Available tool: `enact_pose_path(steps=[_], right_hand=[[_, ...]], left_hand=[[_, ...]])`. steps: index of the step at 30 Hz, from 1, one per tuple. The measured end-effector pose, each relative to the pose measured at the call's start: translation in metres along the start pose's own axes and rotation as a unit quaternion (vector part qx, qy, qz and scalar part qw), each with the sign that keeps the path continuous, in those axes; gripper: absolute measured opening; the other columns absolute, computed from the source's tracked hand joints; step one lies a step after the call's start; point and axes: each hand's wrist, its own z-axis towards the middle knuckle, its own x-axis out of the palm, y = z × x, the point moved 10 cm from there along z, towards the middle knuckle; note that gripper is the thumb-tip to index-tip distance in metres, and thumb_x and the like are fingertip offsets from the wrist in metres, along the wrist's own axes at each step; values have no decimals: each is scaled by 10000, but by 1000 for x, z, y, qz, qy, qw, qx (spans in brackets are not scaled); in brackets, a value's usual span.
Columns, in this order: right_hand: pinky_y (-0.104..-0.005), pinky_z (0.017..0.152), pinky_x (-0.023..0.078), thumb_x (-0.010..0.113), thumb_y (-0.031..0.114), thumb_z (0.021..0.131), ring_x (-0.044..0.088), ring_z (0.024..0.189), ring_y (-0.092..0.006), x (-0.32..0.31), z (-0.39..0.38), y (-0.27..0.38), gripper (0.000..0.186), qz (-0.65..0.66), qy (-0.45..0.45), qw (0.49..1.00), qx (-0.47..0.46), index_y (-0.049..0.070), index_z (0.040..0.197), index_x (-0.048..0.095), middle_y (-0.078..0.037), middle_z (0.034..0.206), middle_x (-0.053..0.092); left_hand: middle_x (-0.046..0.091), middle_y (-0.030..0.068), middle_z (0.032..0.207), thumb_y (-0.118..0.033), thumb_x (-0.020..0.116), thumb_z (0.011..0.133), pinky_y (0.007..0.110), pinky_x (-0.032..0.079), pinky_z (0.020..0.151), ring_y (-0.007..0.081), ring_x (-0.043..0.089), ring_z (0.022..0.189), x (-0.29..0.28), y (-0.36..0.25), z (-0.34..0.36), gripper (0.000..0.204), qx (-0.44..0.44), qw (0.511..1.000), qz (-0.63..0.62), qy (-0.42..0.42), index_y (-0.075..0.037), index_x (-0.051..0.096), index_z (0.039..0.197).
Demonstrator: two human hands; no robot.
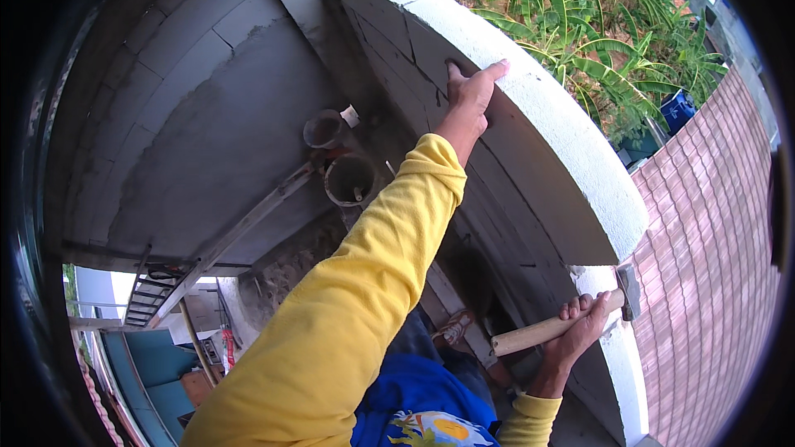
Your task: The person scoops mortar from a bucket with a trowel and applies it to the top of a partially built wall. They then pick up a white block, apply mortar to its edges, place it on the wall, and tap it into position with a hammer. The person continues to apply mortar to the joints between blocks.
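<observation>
My left hand (472,99) presses against the inner face of a large pale wall block (563,190), near its top edge. One digit lies over the white top surface while another stretches along the side; it looks open and braced, not wrapped round anything. Lower on the right, my right hand (577,333) is closed round the wooden handle of a hammer (538,336). The dark metal head (628,291) touches or almost touches the block's end, just above a lower white block (623,372) in the same wall. Both my sleeves are yellow.
Inside the walls, two buckets (349,180) stand by a long plank (248,228). A ladder (149,296) is at the lower left. Beyond the wall lie a tiled roof (712,240) and green plants (571,25). A grey block wall (207,116) rises on the left.
</observation>
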Motion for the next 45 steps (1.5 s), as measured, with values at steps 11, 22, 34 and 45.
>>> enact_pose_path(steps=[11,22,34,45], right_hand=[[-219,490,426,593,386,1121,473,593,-61,-1,8,5,293,-47,40,998,11,125,1154,464,14,794,458],[-223,493,434,564,407,1131,479,584,-69,-13,10,19,329,-64,35,997,-4,97,1178,464,7,790,470],[-258,469,446,592,409,1112,494,544,-94,17,6,1,318,-135,76,987,28,132,1124,436,0,778,471],[-265,462,440,599,401,1109,488,543,-97,24,3,-3,326,-142,64,987,41,123,1088,430,-1,766,458]], left_hand=[[252,297,1700,-535,865,846,606,327,1234,414,348,1546,-17,-47,-27,1275,129,957,237,-107,-50,67,1714],[405,129,1662,-692,907,663,797,266,1207,385,337,1570,109,-28,-87,1129,487,379,706,348,-495,366,1635],[442,144,1635,-611,918,713,786,315,1183,365,377,1550,108,-29,-90,1053,508,390,691,335,-482,402,1622],[404,136,1665,-615,913,708,799,296,1181,363,360,1558,109,-26,-86,1069,499,385,701,333,-496,380,1627]])
